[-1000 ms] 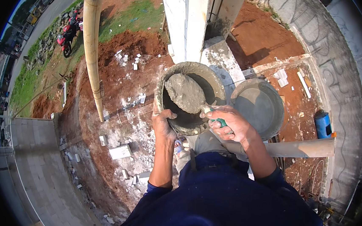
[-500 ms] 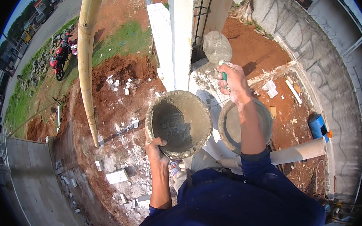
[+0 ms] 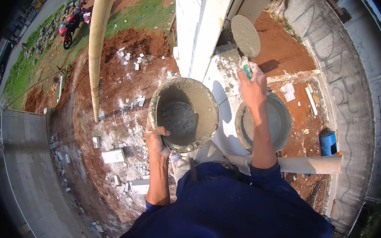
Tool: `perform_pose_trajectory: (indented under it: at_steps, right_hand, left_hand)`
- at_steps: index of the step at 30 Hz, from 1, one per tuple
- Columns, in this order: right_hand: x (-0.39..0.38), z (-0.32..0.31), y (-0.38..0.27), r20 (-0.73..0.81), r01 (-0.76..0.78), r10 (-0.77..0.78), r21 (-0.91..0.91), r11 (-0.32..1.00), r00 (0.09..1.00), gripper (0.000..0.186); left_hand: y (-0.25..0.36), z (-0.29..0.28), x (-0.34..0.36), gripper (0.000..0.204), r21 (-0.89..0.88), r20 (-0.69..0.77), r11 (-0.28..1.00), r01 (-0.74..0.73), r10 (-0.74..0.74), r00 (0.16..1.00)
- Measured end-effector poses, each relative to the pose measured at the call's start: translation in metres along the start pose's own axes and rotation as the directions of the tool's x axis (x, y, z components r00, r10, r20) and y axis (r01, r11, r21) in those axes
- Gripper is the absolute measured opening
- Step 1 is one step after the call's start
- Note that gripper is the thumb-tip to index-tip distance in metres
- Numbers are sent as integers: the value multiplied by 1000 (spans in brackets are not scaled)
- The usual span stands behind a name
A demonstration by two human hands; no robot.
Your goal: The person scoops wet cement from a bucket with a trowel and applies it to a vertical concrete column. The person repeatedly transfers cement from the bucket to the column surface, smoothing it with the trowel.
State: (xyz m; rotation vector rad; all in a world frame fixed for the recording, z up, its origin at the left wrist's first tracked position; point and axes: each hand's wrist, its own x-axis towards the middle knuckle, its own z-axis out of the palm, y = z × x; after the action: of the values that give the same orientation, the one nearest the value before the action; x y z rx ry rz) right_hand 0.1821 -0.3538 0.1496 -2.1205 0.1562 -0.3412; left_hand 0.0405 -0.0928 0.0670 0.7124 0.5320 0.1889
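Note:
My left hand (image 3: 156, 139) grips the near rim of a grey mortar pan (image 3: 184, 113) with wet mortar in its bottom. My right hand (image 3: 252, 86) is raised ahead of me and holds a trowel (image 3: 245, 36) by its green handle. The trowel's blade carries grey mortar and sits close to the white block wall (image 3: 209, 26). A second, larger round pan (image 3: 263, 121) rests below my right forearm.
I look down from a height onto red earth with broken white blocks (image 3: 113, 156). A bamboo pole (image 3: 97, 40) stands at the left, a horizontal pole (image 3: 303, 163) crosses at the right. A blue container (image 3: 328, 143) and a red motorbike (image 3: 70, 24) are below.
My right hand lifted the mortar-loaded trowel out of the pan and up toward the white wall. The pan in my left hand stayed roughly in place.

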Motion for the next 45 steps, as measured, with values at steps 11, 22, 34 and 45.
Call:
perform_pose_trajectory:
  at_steps: [11, 22, 34, 45]
  right_hand:
    - [-127, 35, -6, 598, 243, 59, -411, 879, 799, 39]
    - [-121, 46, -10, 582, 548, -274, -367, 751, 766, 44]
    - [-125, 40, 21, 861, -551, 394, -169, 817, 320, 15]
    - [-122, 13, -4, 940, -932, 283, 80, 354, 188, 17]
  left_hand:
    - [27, 24, -2, 76, 243, 180, 968, -61, 16, 984]
    - [41, 38, 17, 80, 354, 249, 928, -116, 27, 968]
    - [21, 53, 30, 81, 539, 447, 802, -258, -13, 894]
    - [28, 66, 20, 89, 387, 373, 919, -72, -85, 924]
